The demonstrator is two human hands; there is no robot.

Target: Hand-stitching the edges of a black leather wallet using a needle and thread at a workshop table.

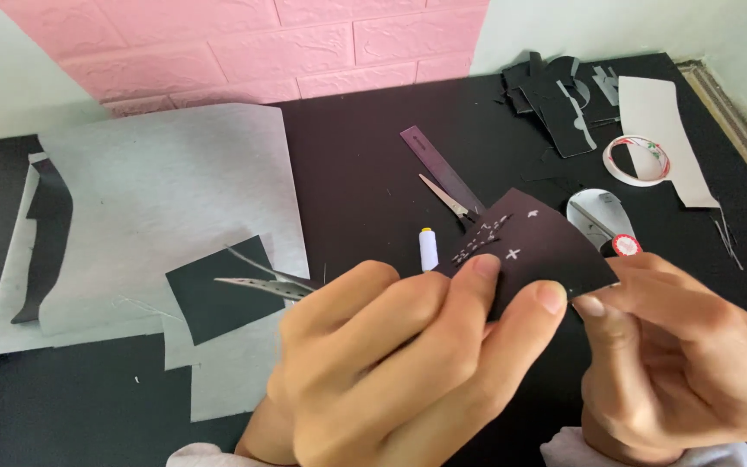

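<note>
The left hand (408,363) covers the lower left part of the dark card (538,251), so the stitched pattern is only partly seen. The right hand (685,363) hides the card's right corner, and whether a needle sits between its fingers (594,304) cannot be told. Both wrists and sleeves are cut off by the bottom edge. The scissors (447,197) lose their handles behind the card. A round grey object with a red dot (603,220) is partly hidden behind the card and right hand; its kind is unclear. The pile of black scraps (555,95) is too jumbled to sort out. The worktop (365,164) runs past the frame.
</note>
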